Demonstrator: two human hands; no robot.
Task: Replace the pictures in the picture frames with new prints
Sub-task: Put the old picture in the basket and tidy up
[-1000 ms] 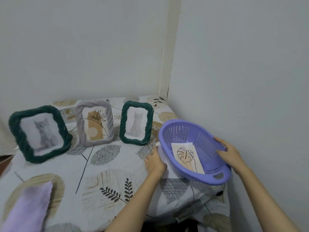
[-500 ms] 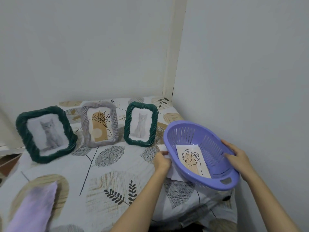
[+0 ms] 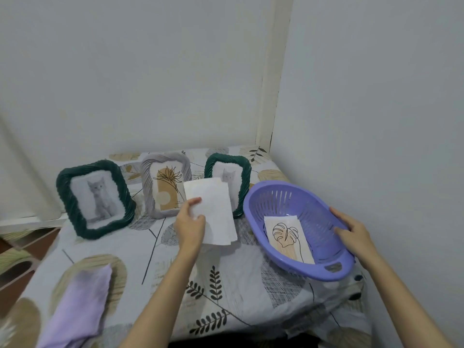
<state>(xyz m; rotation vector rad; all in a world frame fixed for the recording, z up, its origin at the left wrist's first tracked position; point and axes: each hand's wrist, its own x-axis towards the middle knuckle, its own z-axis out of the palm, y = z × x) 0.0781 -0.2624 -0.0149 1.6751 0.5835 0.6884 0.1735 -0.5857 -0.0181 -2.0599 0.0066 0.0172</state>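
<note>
A person's left hand [image 3: 190,226] pinches a small stack of white prints [image 3: 212,212], blank backs up, lifted above a leaf-patterned cloth [image 3: 175,267] and held in front of the frames. The right hand [image 3: 352,233] grips the right rim of a purple basket [image 3: 288,197], thumb inside, fingers curled over the edge; the basket is tipped, its near end low. Inside lies a print [image 3: 287,237] with a line-drawn monstera leaf on beige. Three rope-edged frames stand at the far side: a large green frame [image 3: 62,187] with a grey kitten at left, a grey frame [image 3: 148,177] with a botanical drawing in the middle, and a small green frame [image 3: 244,177] with a kitten, partly hidden by the held prints. A lilac cloth [image 3: 80,305] lies near left. No writing is readable.
</note>
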